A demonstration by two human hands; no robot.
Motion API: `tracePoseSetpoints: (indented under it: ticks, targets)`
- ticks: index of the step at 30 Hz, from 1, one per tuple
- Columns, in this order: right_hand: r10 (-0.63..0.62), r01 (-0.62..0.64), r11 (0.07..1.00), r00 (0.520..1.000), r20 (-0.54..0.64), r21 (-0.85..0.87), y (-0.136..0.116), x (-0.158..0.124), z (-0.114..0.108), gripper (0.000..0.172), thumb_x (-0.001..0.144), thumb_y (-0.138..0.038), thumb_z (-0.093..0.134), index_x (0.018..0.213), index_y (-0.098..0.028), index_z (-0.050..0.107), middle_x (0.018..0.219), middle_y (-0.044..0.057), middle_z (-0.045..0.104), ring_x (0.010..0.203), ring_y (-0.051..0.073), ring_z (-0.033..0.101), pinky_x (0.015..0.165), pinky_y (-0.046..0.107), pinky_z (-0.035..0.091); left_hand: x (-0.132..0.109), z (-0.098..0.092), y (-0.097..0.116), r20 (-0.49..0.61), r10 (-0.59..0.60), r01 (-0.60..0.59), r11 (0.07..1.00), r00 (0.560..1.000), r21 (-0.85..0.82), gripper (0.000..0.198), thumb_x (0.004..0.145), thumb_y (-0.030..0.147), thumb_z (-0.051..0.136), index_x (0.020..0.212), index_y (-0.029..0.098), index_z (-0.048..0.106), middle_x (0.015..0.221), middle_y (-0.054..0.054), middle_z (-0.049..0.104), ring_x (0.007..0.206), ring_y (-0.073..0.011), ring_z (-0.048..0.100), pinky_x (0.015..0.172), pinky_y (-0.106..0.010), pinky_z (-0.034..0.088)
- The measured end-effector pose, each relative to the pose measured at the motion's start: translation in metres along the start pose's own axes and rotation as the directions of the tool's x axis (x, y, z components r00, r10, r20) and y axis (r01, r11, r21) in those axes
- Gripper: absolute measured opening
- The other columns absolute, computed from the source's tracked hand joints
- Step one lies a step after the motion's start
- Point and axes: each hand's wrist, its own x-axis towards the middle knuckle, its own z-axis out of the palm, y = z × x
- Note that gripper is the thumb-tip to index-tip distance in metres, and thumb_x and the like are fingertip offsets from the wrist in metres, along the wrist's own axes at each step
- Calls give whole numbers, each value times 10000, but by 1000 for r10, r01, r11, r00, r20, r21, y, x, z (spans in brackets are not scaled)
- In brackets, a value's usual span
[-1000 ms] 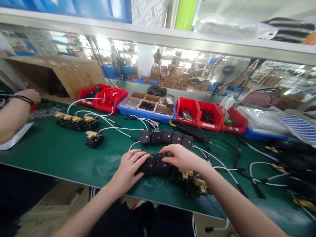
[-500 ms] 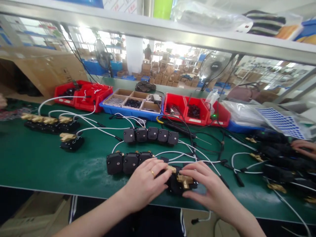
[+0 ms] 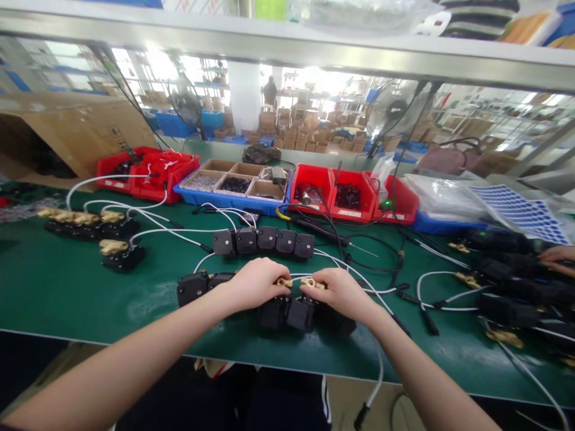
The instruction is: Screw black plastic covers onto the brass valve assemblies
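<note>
My left hand and my right hand rest side by side on a row of black valve units with brass fittings near the front edge of the green bench. Each hand pinches a brass fitting on top of a unit. Two more black units of the same row stick out to the left of my left hand. Behind my hands lies another row of black units with white cables.
Red bins, a blue divided tray and further red bins line the back. More brass-topped units lie at the left. Black cables and units crowd the right, where another person's hand shows.
My hands have closed onto the brass fittings and stood the units up in line. The view has shifted slightly, and the row now sits under both hands.
</note>
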Motion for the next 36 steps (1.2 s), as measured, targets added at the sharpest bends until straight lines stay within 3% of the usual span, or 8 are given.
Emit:
tracePoseSetpoints:
  ticks: [4,8,12,15,19,24,30,36]
  targets:
    - [63,-84,986,987,148,144,14,30,-1,563,914,-588,530,575,-138,546,515,-35,467,477,81,411,477,223,298,14,2,-8,-10,-7,7,999,1000,38,179,903,309,615,967,232,764,882,-34,770,793,-189,700,684,-250,468]
    - [144,-143,967,989,8,212,24,33,-3,380,932,-488,577,836,-124,637,785,15,632,739,134,600,730,299,499,19,3,-13,-123,-50,60,995,991,79,220,912,252,583,1039,176,746,1034,-105,743,976,-271,672,818,-361,504]
    - [305,-237,935,918,-253,265,28,-5,-17,414,992,-472,396,992,-148,653,1022,93,653,968,187,611,901,369,487,4,4,-2,-221,11,-10,1000,975,5,321,944,337,556,1215,194,650,1220,-73,677,1128,-216,608,970,-350,477]
    - [342,-261,918,901,-268,297,21,-51,-19,423,946,-531,436,1045,-185,659,1074,86,655,979,201,632,862,343,521,-10,18,19,-273,43,-37,999,961,26,526,831,506,680,1234,172,626,1183,-98,684,1099,-273,609,949,-420,493]
    - [418,-357,907,834,-361,224,6,-95,17,633,718,-457,761,1239,-170,545,1185,141,603,1071,319,591,945,511,492,-11,49,39,-372,21,57,978,928,199,711,747,536,751,1255,66,588,1150,-186,681,1138,-355,568,1036,-529,396]
    - [358,-357,926,724,-589,123,-3,-96,62,522,805,-274,635,1274,-136,454,1129,179,579,1049,334,565,888,534,503,-1,64,39,-422,59,26,981,904,193,536,753,297,742,1218,84,583,1077,-137,681,1017,-290,603,1054,-523,368]
    - [253,-198,967,831,-495,162,-3,-69,41,323,800,-206,617,1119,-198,565,1135,107,605,1103,288,532,999,511,447,0,50,38,-354,92,34,942,931,334,537,727,123,687,1248,164,561,1148,-144,636,1123,-308,568,1062,-534,365]
    - [201,-111,955,925,-323,277,-1,-59,10,378,791,-156,632,1162,-203,580,1200,99,612,1100,238,588,852,378,555,2,48,25,-229,106,-46,967,968,251,662,694,97,724,1309,213,507,1261,-110,621,1158,-281,580,1115,-557,318]
